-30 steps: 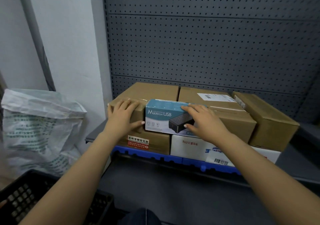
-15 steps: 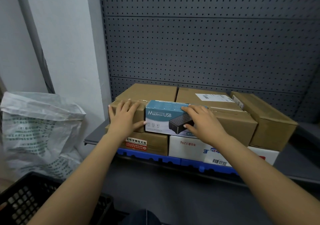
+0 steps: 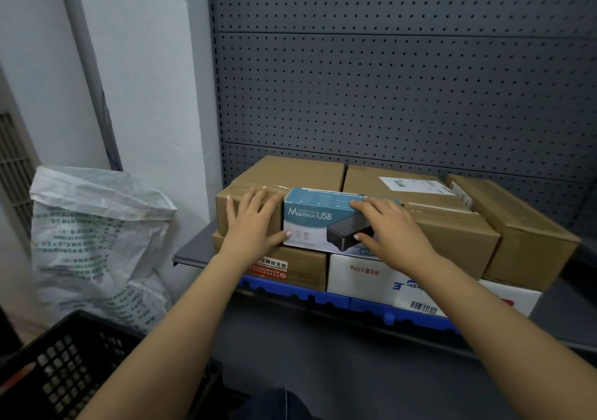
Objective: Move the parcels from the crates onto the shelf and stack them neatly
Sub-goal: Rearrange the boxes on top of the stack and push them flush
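Left hand: the left hand (image 3: 255, 225) lies flat with its fingers straight and spread on the front face of a small brown cardboard box (image 3: 231, 208); its thumb tip touches the lower left corner of the parcel beside it.
Right hand: the right hand (image 3: 395, 237) is spread and nearly straight, its fingers laid over the top front edge of that parcel and its thumb pressed on the front face; it grips nothing.
Parcel in hand's reach: a blue-and-white printed carton marked "Multiport USB" (image 3: 310, 222), lying on its long side in the upper layer of the stack, touching the small brown box on its left.
Under it: a brown carton with a red-and-white label (image 3: 303, 272) and a white carton with red print (image 3: 361, 274), side by side.
Behind and right: a brown carton with a white shipping label (image 3: 416, 193) and a large brown carton at the right end (image 3: 529, 238), close together.
Shelf: a grey metal shelf (image 3: 190, 253) with a blue plastic front strip (image 3: 290, 290) and a dark perforated back panel (image 3: 387, 96).
Crate: a black plastic lattice crate (image 3: 64, 364) low at the left, well apart from the stack.
Beside the shelf: a white woven sack with green print (image 3: 97, 232) against the wall.
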Available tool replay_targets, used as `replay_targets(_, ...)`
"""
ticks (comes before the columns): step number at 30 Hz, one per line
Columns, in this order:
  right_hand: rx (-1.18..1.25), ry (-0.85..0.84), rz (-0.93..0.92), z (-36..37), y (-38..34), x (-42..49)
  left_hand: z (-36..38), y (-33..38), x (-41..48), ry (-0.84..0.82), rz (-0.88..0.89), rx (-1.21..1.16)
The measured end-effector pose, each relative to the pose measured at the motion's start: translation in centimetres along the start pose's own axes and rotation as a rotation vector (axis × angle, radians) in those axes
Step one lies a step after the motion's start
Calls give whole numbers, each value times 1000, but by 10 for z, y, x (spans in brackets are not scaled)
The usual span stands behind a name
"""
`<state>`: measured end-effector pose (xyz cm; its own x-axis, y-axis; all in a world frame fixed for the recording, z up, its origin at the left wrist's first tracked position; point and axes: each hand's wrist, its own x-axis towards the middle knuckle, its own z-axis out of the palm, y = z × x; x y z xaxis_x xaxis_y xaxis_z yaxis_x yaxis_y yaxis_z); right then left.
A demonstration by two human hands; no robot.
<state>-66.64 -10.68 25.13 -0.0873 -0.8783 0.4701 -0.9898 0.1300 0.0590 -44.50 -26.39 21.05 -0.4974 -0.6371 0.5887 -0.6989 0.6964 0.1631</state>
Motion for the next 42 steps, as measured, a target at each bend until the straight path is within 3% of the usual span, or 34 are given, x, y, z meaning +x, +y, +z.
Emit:
replay_targets(21,1,14,4,-11,8,-5,-8,0,0,50,18,14)
replay_targets(30,-53,-113,245,-37,68,-48,-5,72,13,40,238,-26)
replay_targets(42,-4,-68,170,-24,66,-45,19,142,21,-39,405,-55)
